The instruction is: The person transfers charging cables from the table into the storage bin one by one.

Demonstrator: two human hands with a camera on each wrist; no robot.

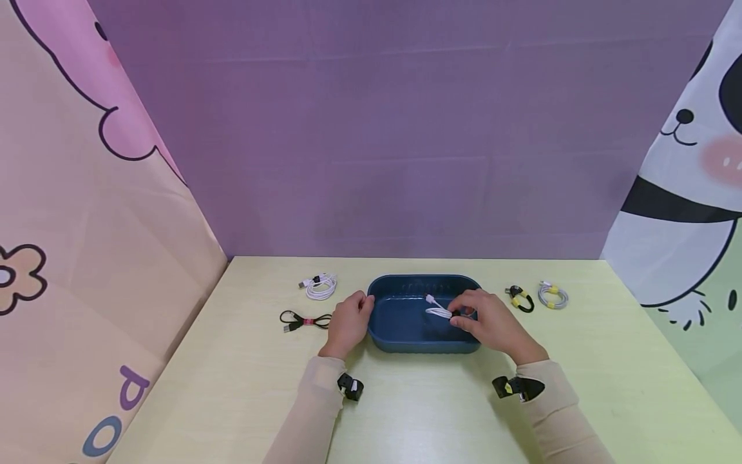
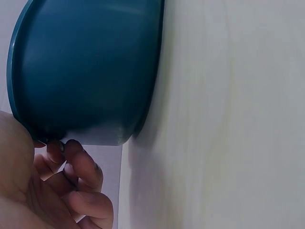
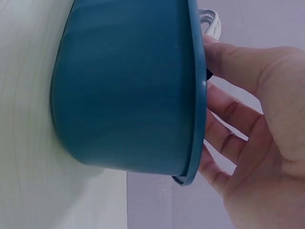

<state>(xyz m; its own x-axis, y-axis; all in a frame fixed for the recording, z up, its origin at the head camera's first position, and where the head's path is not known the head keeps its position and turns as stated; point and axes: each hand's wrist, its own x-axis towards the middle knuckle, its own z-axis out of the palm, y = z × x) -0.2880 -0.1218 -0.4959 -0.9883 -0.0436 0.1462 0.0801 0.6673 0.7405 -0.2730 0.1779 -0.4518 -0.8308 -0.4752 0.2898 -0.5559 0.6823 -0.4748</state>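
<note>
A dark blue plastic basin (image 1: 426,347) stands on the table in the head view. My left hand (image 1: 349,322) grips its left rim; in the left wrist view the fingers (image 2: 85,167) are curled at the wall of the basin (image 2: 88,71). A coiled white USB cable (image 1: 438,312) with a black tie hangs over the right part of the basin. My right hand (image 1: 487,322) pinches this cable at the tie between thumb and fingers. In the right wrist view the basin wall (image 3: 128,90) hides most of the cable (image 3: 213,25), and only part of its loop shows above the thumb.
Left of the basin lie a coiled white cable (image 1: 321,287) and a black cable (image 1: 304,320) with a red tie. On the right lie a short black-and-yellow cable (image 1: 522,299) and a pale coiled cable (image 1: 552,295) with yellow ties. A purple backdrop (image 1: 371,142) rises behind the table.
</note>
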